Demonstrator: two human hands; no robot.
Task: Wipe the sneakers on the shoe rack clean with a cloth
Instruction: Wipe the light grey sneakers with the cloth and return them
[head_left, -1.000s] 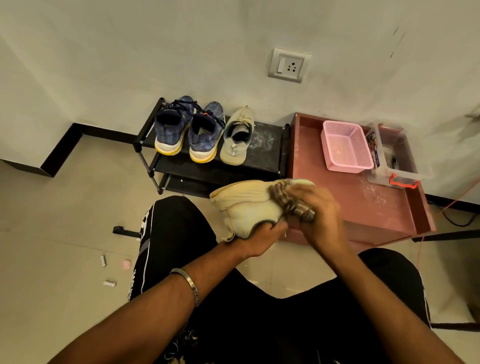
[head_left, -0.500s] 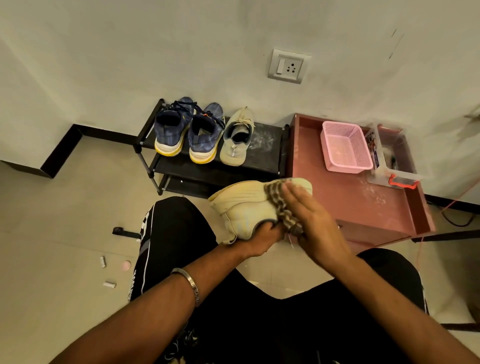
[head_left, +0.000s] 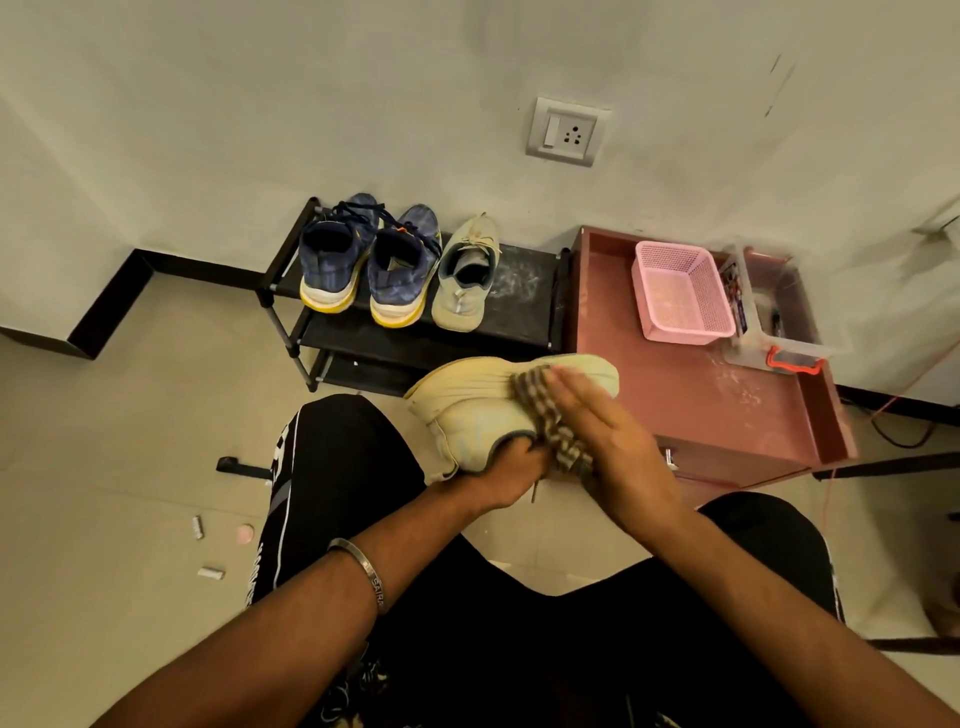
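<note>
Two hands: left (head_left: 511, 470) grips sneaker (head_left: 498, 410), right (head_left: 605, 426) flat on cloth (head_left: 540, 402)

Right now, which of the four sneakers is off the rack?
The beige sneaker, held sole-up by the left hand while the right hand presses the checked cloth on it. The other three sit on the shoe rack.

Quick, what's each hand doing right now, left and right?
Left hand: grips the cream fabric sneaker from below, fingers curled into its collar.
Right hand: open, straight fingers pressing the brown checked cloth against the sneaker.
</note>
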